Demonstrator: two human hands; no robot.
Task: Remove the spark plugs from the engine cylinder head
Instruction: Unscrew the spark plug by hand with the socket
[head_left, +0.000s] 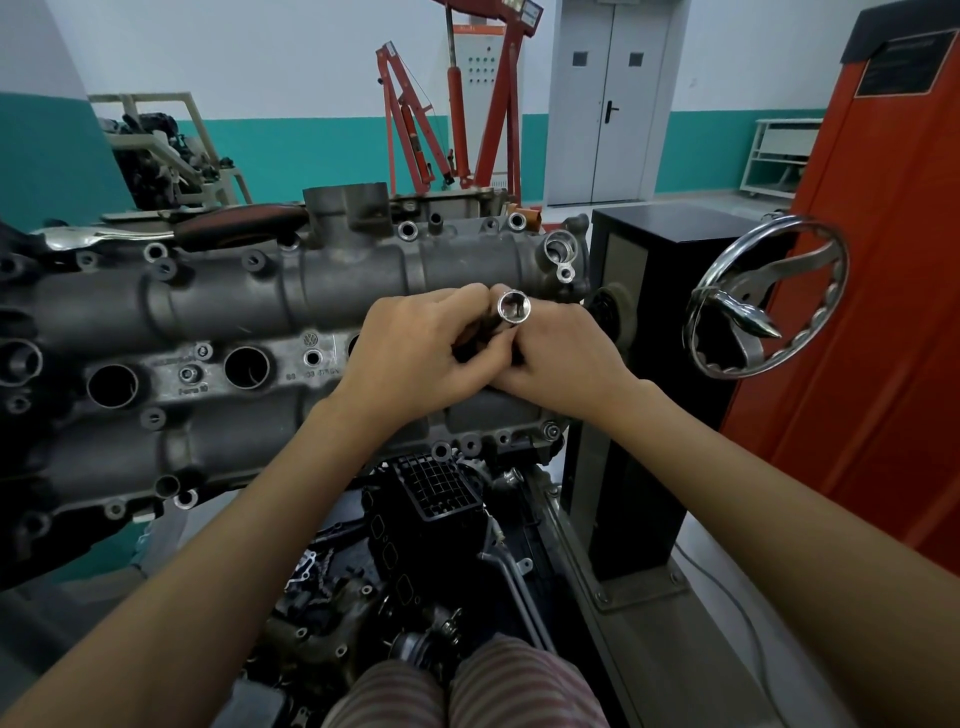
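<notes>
Engine (208, 332) fills the left and the middle of the view, grey and lying across, with its cylinder head (291, 364) turned up toward the camera. Two round plug wells (247, 367) stand open in a row along the head; no spark plug can be seen inside them. Behind the engine stands a red crane (467, 104), and farther back a grey double door (608, 104). To the right of the engine is a black stand (639, 364) with a chrome handwheel (769, 299), and beside it a big orange cabinet (872, 312). Under the head, dark engine parts (447, 488) and striped trousers (467, 691) are near the lower edge.

Both forearms reach forward from the lower corners and meet over the right end of the head. The left hand (415, 358) and the right hand (563, 358) touch each other, knuckles up, and cover the wells on that side. Between them they hold a chrome socket (513, 307), its open hex end pointing up toward the camera. The fingers of each hand are curled around the tool, so each grip is closed on it; the lower part of the socket is hidden by the fingers.
</notes>
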